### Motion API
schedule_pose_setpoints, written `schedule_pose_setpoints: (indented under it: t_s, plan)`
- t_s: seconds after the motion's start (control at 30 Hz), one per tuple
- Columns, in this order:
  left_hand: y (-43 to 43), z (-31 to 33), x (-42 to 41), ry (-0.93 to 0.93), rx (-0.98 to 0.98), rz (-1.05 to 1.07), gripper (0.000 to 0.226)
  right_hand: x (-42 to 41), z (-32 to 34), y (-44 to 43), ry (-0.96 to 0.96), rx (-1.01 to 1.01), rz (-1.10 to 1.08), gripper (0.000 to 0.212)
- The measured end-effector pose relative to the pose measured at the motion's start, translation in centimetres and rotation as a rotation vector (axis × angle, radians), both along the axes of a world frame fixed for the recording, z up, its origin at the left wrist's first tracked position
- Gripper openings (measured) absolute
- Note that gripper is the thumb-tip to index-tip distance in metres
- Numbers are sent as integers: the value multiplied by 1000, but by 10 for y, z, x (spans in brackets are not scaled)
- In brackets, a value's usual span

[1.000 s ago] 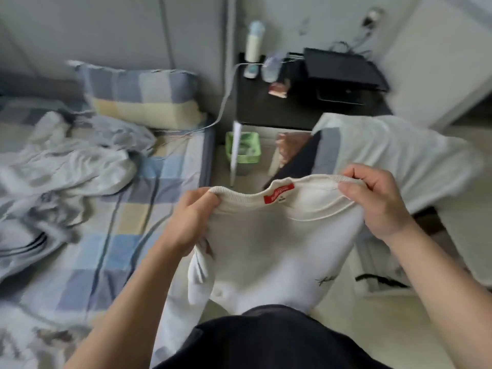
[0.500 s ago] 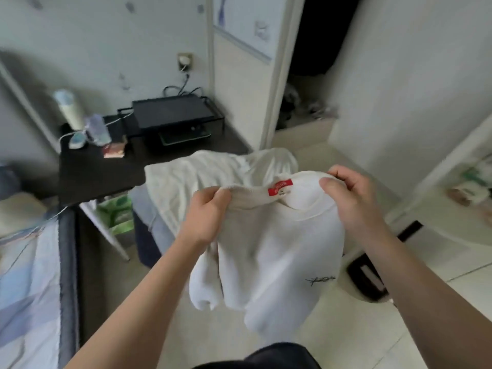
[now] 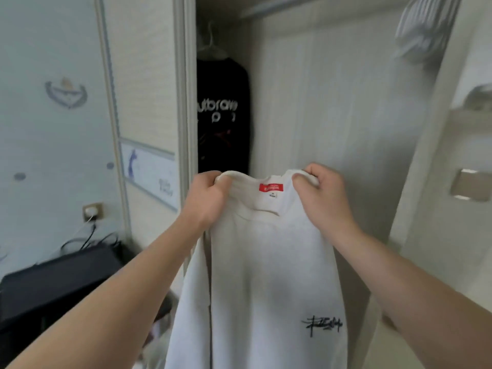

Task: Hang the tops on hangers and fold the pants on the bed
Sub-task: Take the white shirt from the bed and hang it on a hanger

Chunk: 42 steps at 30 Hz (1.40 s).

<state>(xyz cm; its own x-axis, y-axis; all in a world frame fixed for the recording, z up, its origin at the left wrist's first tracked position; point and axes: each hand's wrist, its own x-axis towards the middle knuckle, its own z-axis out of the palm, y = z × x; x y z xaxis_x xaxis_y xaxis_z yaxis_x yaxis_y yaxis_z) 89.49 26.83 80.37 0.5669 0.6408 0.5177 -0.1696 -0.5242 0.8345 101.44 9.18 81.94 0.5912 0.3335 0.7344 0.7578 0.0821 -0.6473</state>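
Left hand (image 3: 205,198) and right hand (image 3: 319,193) each pinch the collar of the white sweatshirt (image 3: 266,262), which hangs spread between them; the view has swung from the bed and desk to the open wardrobe (image 3: 332,102); a black top (image 3: 223,113) hangs there on a hanger (image 3: 211,46); hanging probably comes next, but no free hanger is visible.

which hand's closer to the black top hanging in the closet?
Left. The left hand is just below the black top, gripping the white sweatshirt at its collar; the right hand grips the collar farther right.
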Motion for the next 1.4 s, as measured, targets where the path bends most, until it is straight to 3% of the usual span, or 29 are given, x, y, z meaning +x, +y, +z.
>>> schedule_pose_setpoints:
  t_s: [0.13, 0.27, 0.47, 0.6, 0.77, 0.87, 0.93, 1.03, 1.13, 1.4]
  plan:
    - [40, 68, 60, -80, 130, -33, 42, 38, 64, 33, -99, 77, -152, 33]
    - [68, 138, 118, -183, 236, -32, 26, 71, 131, 66, -160, 129, -315, 36]
    - [96, 238, 191, -288, 333, -40, 31, 118, 217, 94, -157, 129, -534, 35]
    - [97, 290, 230, -338, 388, -57, 37, 153, 257, 89, -223, -76, -758, 31]
    - [81, 339, 268, -370, 468, -54, 35, 174, 301, 70, -310, -504, -1061, 28]
    - [70, 356, 287, -374, 513, -67, 33, 176, 318, 60, -505, -656, -1305, 15]
    - [61, 361, 300, -356, 546, -71, 33, 180, 326, 50, -648, -717, -1507, 26]
    - [56, 362, 315, -317, 584, -74, 34, 190, 334, 33, -546, -862, -1752, 48]
    - [62, 359, 321, -311, 556, -93, 35, 202, 333, 22, -414, -913, -1829, 50]
    - [89, 338, 328, -299, 541, -118, 36, 213, 345, 3, -479, -902, -1828, 39]
